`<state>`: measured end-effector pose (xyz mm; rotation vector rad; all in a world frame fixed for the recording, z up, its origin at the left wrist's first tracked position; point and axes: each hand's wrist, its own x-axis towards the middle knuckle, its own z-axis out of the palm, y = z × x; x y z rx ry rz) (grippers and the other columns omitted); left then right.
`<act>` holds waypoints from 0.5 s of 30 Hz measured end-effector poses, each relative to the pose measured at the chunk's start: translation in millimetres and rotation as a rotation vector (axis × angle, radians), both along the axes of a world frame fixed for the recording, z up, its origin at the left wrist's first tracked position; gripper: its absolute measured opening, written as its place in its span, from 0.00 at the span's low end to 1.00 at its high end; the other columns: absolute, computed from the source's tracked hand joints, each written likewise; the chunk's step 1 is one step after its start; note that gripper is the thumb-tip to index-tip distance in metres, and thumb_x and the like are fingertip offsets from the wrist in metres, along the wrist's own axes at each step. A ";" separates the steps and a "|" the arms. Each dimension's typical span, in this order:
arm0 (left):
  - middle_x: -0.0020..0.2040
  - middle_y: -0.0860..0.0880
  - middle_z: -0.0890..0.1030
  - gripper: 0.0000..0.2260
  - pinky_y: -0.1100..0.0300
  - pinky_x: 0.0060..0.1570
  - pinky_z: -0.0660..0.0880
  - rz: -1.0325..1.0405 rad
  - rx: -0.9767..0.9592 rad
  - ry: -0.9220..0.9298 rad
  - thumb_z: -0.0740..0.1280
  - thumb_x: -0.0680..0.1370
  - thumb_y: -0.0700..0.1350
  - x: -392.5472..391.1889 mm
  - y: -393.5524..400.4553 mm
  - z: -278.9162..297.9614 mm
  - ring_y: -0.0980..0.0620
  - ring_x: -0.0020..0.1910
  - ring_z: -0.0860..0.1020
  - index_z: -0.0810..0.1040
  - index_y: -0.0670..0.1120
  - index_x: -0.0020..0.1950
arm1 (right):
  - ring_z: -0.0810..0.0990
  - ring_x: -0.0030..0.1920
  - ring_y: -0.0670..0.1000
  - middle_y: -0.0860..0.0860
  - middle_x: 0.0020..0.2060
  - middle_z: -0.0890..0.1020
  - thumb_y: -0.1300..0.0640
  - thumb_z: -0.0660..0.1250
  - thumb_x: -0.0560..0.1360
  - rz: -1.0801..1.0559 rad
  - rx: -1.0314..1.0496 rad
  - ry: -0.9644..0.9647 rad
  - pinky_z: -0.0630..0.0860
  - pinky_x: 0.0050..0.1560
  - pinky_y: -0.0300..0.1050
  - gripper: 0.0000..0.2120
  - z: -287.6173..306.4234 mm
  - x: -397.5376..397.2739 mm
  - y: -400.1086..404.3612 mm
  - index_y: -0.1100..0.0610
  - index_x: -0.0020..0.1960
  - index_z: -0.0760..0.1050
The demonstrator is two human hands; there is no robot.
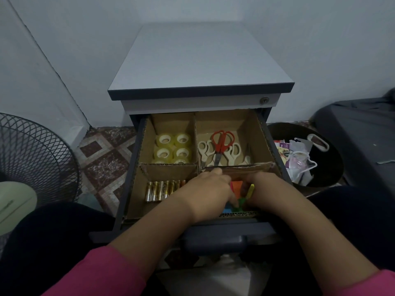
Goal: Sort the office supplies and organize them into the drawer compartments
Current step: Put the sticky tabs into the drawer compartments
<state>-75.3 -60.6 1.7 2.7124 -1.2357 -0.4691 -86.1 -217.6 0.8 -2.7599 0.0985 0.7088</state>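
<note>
The open drawer [136, 159] holds cardboard dividers making several compartments. Clear tape rolls [173, 149] fill the far left one. Red-handled scissors [222, 142] lie on white-handled scissors [204, 151] in the far right one. Gold batteries [162, 190] lie in a row in the near left one. Both hands reach into the near right compartment, among coloured sticky notes [236, 186] in orange, green, yellow and blue. My left hand [206, 189] covers their left side. My right hand [264, 188] holds a yellow piece [250, 191]. The fingertips are hidden.
The grey cabinet top [198, 60] is above the drawer. A fan grille [32, 159] stands at the left on the tiled floor. A dark bin [307, 159] with plastic wrappers sits right of the cabinet, beside a dark cloth-covered object [361, 133].
</note>
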 end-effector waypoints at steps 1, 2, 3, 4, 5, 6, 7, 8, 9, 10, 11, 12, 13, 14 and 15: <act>0.47 0.53 0.63 0.20 0.59 0.51 0.61 -0.005 0.010 0.001 0.59 0.80 0.38 0.4 -0.5 0.0 0.52 0.50 0.62 0.76 0.60 0.65 | 0.78 0.49 0.49 0.48 0.48 0.79 0.55 0.74 0.68 0.003 -0.004 -0.007 0.75 0.49 0.40 0.09 -0.7 -0.3 0.0 0.47 0.46 0.78; 0.46 0.53 0.62 0.20 0.59 0.51 0.61 -0.007 0.023 0.005 0.59 0.80 0.38 0.8 -0.9 0.2 0.51 0.50 0.62 0.75 0.60 0.65 | 0.78 0.49 0.49 0.48 0.48 0.79 0.54 0.74 0.68 0.002 -0.010 -0.013 0.74 0.49 0.39 0.09 -1.2 -0.7 0.0 0.47 0.46 0.78; 0.46 0.53 0.62 0.20 0.58 0.51 0.61 -0.007 0.036 0.011 0.59 0.80 0.38 1.4 -1.4 0.2 0.50 0.52 0.63 0.75 0.61 0.65 | 0.78 0.50 0.49 0.48 0.48 0.79 0.55 0.74 0.68 0.002 -0.015 -0.018 0.74 0.48 0.39 0.08 -1.8 -0.3 -0.3 0.47 0.46 0.78; 0.46 0.53 0.62 0.21 0.57 0.52 0.62 -0.004 0.049 0.016 0.59 0.80 0.38 1.6 -2.0 0.9 0.49 0.53 0.64 0.75 0.60 0.66 | 0.78 0.50 0.49 0.48 0.47 0.78 0.55 0.74 0.69 0.001 -0.020 -0.018 0.73 0.48 0.38 0.08 -1.9 -0.3 -0.3 0.46 0.45 0.78; 0.47 0.53 0.62 0.21 0.57 0.53 0.63 -0.002 0.065 0.020 0.59 0.80 0.38 1.9 -2.7 1.5 0.48 0.55 0.65 0.74 0.60 0.66 | 0.78 0.50 0.49 0.48 0.45 0.77 0.55 0.74 0.69 -0.001 -0.023 -0.014 0.73 0.47 0.38 0.08 -2.0 0.1 -0.3 0.46 0.45 0.77; 0.48 0.52 0.63 0.21 0.56 0.54 0.62 -0.004 0.082 0.021 0.58 0.80 0.38 1.8 -3.6 2.6 0.47 0.56 0.65 0.74 0.60 0.67 | 0.78 0.48 0.49 0.48 0.44 0.77 0.55 0.74 0.68 -0.004 -0.023 -0.013 0.73 0.47 0.37 0.08 -2.0 -0.1 -0.3 0.46 0.44 0.77; 0.50 0.50 0.65 0.21 0.57 0.54 0.62 -0.008 0.101 0.019 0.58 0.80 0.38 1.9 -4.4 3.2 0.47 0.57 0.64 0.73 0.60 0.67 | 0.77 0.47 0.48 0.47 0.43 0.76 0.55 0.74 0.68 -0.006 -0.021 -0.010 0.72 0.46 0.37 0.09 -2.3 0.1 -0.4 0.46 0.45 0.77; 0.52 0.49 0.68 0.21 0.57 0.53 0.61 -0.013 0.120 0.015 0.57 0.81 0.38 1.8 -5.3 3.8 0.47 0.57 0.64 0.73 0.59 0.68 | 0.77 0.46 0.48 0.47 0.43 0.77 0.55 0.74 0.68 -0.009 -0.020 -0.008 0.72 0.46 0.37 0.09 -2.0 -0.1 -0.7 0.46 0.46 0.78; 0.55 0.48 0.69 0.21 0.57 0.52 0.60 -0.019 0.138 0.011 0.57 0.81 0.38 2.1 -5.9 3.7 0.47 0.58 0.64 0.72 0.59 0.68 | 0.77 0.47 0.48 0.48 0.44 0.77 0.56 0.74 0.68 -0.010 -0.021 -0.005 0.71 0.45 0.36 0.10 -2.1 -0.2 -1.0 0.46 0.47 0.79; 0.57 0.48 0.70 0.22 0.57 0.52 0.59 -0.024 0.151 0.009 0.57 0.81 0.38 2.5 -6.3 3.5 0.47 0.58 0.64 0.72 0.59 0.69 | 0.78 0.48 0.48 0.48 0.46 0.78 0.56 0.74 0.68 -0.011 -0.024 -0.004 0.71 0.45 0.36 0.10 -1.7 -0.4 -1.3 0.47 0.48 0.79; 0.58 0.47 0.70 0.22 0.57 0.52 0.60 -0.028 0.162 0.008 0.57 0.81 0.38 2.8 -6.6 3.1 0.46 0.58 0.64 0.71 0.60 0.69 | 0.78 0.50 0.49 0.49 0.48 0.79 0.56 0.74 0.68 -0.010 -0.027 0.000 0.71 0.45 0.36 0.10 -1.5 -0.3 -1.3 0.47 0.48 0.79; 0.58 0.47 0.71 0.22 0.56 0.52 0.60 -0.033 0.171 0.004 0.57 0.81 0.38 3.1 -6.8 2.8 0.46 0.58 0.65 0.71 0.60 0.69 | 0.78 0.50 0.49 0.49 0.49 0.79 0.56 0.74 0.68 -0.008 -0.027 0.006 0.71 0.46 0.36 0.10 -1.2 -0.2 -1.3 0.47 0.48 0.78; 0.58 0.47 0.71 0.22 0.56 0.53 0.61 -0.039 0.175 0.001 0.56 0.81 0.39 3.4 -6.9 2.3 0.46 0.58 0.65 0.71 0.60 0.69 | 0.78 0.49 0.49 0.49 0.48 0.79 0.56 0.74 0.68 -0.008 -0.023 0.012 0.72 0.46 0.37 0.10 -1.2 0.3 -1.3 0.47 0.47 0.78; 0.58 0.47 0.71 0.22 0.55 0.54 0.62 -0.042 0.176 -0.001 0.56 0.81 0.39 3.7 -7.0 2.1 0.46 0.58 0.65 0.71 0.61 0.69 | 0.77 0.47 0.48 0.48 0.46 0.78 0.56 0.74 0.68 -0.010 -0.018 0.017 0.73 0.47 0.37 0.10 -1.2 0.5 -1.2 0.46 0.46 0.77; 0.58 0.47 0.71 0.22 0.55 0.54 0.63 -0.041 0.174 0.000 0.57 0.81 0.39 4.0 -6.9 1.7 0.46 0.58 0.65 0.71 0.61 0.69 | 0.77 0.46 0.48 0.48 0.45 0.77 0.57 0.74 0.68 -0.013 -0.014 0.020 0.73 0.47 0.37 0.10 -1.3 0.7 -1.2 0.46 0.46 0.77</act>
